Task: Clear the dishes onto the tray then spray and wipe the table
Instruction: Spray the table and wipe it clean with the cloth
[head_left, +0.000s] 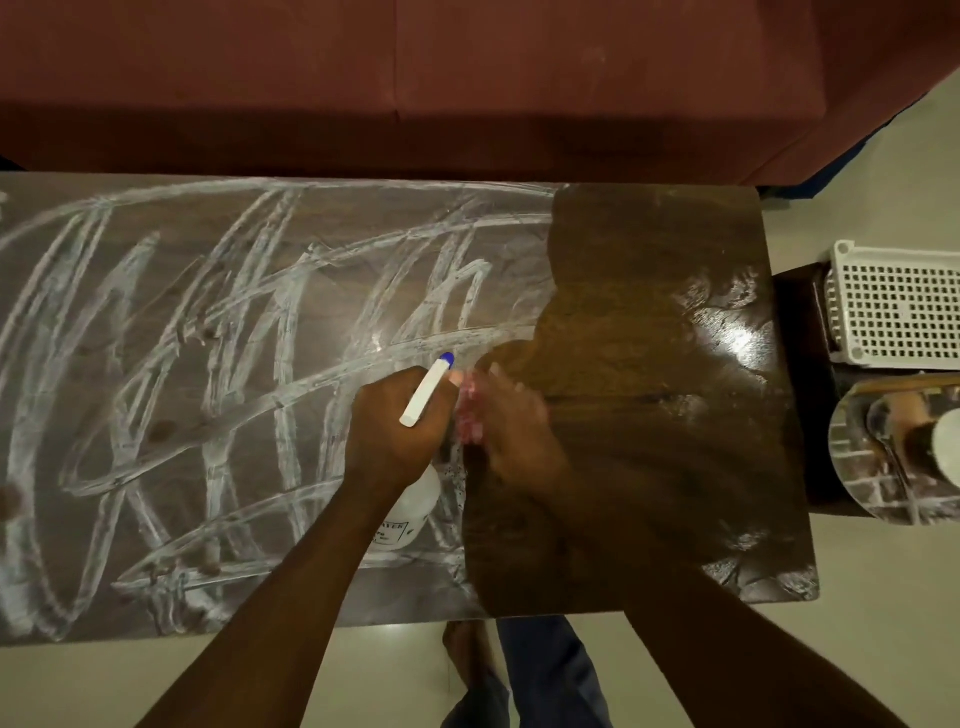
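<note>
Left hand (395, 418) grips spray bottle (413, 506) beside right hand (514, 421) on cloth (470, 415).

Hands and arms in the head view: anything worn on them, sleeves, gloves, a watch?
Nothing worn shows: left hand and right hand are bare, forearms bare to the frame edge; no sleeves, gloves, watch or rings. The right hand is motion-blurred.

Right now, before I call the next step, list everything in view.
table: one, dark wood, centre; white streaks left, wiped right
spray bottle: one, white, blue tip, above table middle
cloth: one, pink, on table, blurred
sofa: one, maroon, beyond table
basket: one, white, perforated, right of table
round tray: one, shiny metal, right edge
legs: blue trousers, below near edge
left hand: grips spray bottle
right hand: presses cloth
</note>
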